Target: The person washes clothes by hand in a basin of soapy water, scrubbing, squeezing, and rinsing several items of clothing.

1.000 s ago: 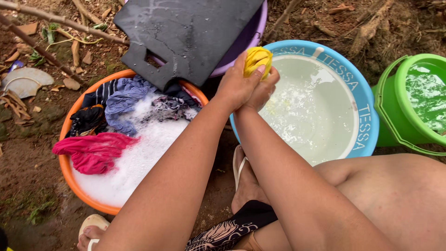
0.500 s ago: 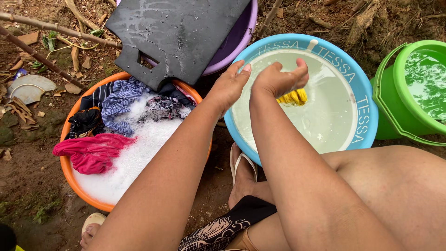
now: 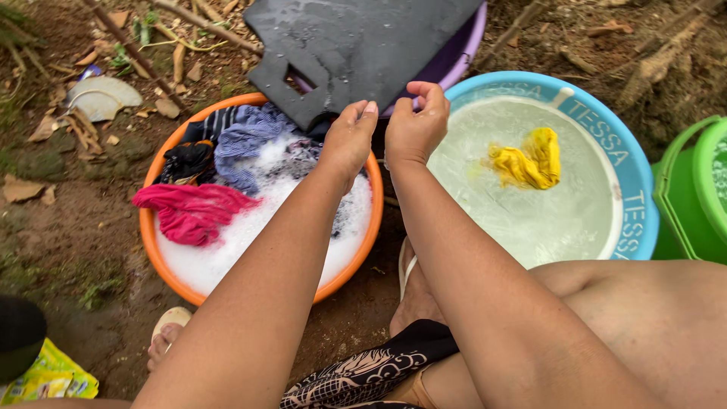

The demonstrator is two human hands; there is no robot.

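Note:
My left hand and my right hand hover side by side between two basins, just below the lower edge of a wet black washboard. Neither hand holds anything. The left hand's fingers are loosely extended toward the board, while the right hand's fingers are curled in. A yellow cloth floats in cloudy water in the blue basin, to the right of my right hand. The orange basin on the left holds suds, a pink cloth and striped blue and dark clothes.
The washboard leans on a purple basin at the back. At the right edge stands a green bucket. My knee and sandalled feet are in front. A yellow packet lies bottom left. Sticks, leaves and bare soil surround the basins.
My right hand has let the yellow cloth go into the blue basin's water. Both hands have drawn back to the left, toward the washboard's lower edge.

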